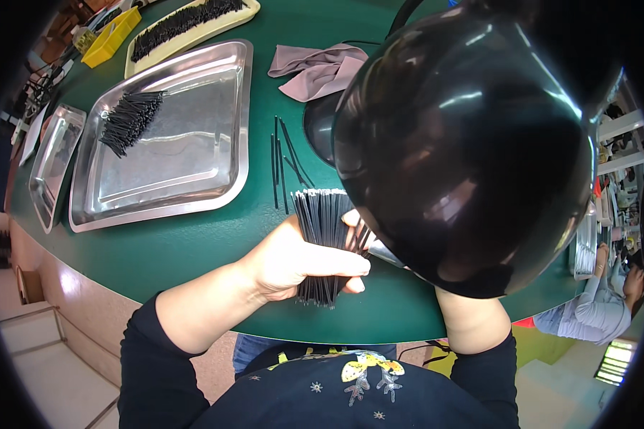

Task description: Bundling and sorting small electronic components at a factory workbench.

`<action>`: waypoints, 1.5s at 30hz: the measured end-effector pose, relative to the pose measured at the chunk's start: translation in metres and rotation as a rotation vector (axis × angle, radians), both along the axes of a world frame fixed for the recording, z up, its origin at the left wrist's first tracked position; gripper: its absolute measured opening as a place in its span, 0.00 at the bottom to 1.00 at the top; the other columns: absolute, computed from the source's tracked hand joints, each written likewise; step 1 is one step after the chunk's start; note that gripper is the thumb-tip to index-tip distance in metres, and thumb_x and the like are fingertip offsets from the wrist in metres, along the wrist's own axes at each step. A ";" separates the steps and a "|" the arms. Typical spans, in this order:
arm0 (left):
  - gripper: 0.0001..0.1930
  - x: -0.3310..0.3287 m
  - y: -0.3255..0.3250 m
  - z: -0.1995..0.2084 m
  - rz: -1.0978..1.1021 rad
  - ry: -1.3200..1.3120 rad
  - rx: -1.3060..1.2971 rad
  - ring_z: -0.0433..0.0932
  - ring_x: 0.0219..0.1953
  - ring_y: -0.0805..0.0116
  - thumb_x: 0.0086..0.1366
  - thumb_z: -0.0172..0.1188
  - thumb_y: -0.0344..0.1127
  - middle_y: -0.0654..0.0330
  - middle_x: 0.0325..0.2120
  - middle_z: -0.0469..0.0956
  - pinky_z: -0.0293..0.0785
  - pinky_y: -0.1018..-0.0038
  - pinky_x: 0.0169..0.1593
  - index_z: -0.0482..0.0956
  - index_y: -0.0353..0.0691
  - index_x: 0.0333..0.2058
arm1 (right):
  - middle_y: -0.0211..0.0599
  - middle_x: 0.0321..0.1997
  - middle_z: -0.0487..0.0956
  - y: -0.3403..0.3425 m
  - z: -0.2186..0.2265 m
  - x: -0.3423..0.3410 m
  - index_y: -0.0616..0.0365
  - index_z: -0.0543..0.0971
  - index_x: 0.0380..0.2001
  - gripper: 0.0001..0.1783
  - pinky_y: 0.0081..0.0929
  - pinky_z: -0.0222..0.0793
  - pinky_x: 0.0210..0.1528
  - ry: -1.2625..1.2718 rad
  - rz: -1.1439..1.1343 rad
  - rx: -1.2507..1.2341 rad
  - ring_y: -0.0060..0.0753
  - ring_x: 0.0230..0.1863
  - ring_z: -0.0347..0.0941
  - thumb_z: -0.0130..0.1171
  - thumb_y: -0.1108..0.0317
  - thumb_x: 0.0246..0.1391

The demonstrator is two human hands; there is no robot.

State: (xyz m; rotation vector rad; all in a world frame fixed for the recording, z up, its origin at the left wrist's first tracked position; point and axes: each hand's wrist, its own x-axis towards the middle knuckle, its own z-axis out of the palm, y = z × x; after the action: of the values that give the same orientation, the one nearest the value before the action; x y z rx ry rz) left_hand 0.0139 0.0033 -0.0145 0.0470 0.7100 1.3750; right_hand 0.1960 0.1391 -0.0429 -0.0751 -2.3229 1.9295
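Note:
My left hand [300, 261] is closed around a thick bundle of thin black sticks [323, 218], held upright just above the green table [179, 243]. A big glossy black lamp shade [465, 143] hangs over the right side and hides my right hand; only its forearm [472, 322] shows below the shade. A fingertip and a metal tool tip show at the shade's lower edge beside the bundle. A few loose black sticks [283, 161] lie on the table beyond the bundle.
A large steel tray [193, 154] holds a pile of short black sticks [130, 120]. A smaller steel tray [50, 164] lies at the left, a cream tray full of black sticks [186, 21] at the back, a yellow box [111, 36] beside it. A grey cloth [318, 68] lies behind. Another person [601, 307] sits at the right.

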 end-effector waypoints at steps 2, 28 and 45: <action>0.07 -0.004 -0.001 -0.007 -0.097 -0.071 -0.041 0.77 0.23 0.67 0.48 0.60 0.20 0.59 0.22 0.72 0.75 0.78 0.27 0.70 0.35 0.23 | 0.39 0.40 0.72 -0.009 -0.001 0.005 0.61 0.66 0.46 0.19 0.27 0.66 0.42 -0.010 -0.001 -0.009 0.33 0.39 0.70 0.51 0.67 0.51; 0.03 -0.010 -0.010 -0.011 -0.149 0.051 0.117 0.77 0.22 0.64 0.50 0.58 0.22 0.51 0.19 0.75 0.75 0.73 0.28 0.75 0.28 0.24 | 0.39 0.40 0.72 -0.017 -0.003 0.028 0.61 0.66 0.46 0.19 0.27 0.66 0.40 -0.031 -0.078 -0.101 0.32 0.37 0.70 0.50 0.67 0.51; 0.03 -0.004 -0.008 -0.009 -0.010 0.286 0.138 0.77 0.21 0.64 0.47 0.60 0.22 0.52 0.18 0.75 0.75 0.74 0.28 0.75 0.30 0.22 | 0.38 0.39 0.72 -0.020 -0.002 0.031 0.61 0.66 0.46 0.18 0.26 0.66 0.39 -0.025 -0.083 -0.150 0.32 0.36 0.70 0.50 0.67 0.52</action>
State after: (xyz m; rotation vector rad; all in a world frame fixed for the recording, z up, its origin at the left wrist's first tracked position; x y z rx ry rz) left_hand 0.0094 -0.0046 -0.0230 0.3618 0.8495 1.4207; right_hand 0.2272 0.1191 -0.0448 -0.2065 -2.1498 2.0694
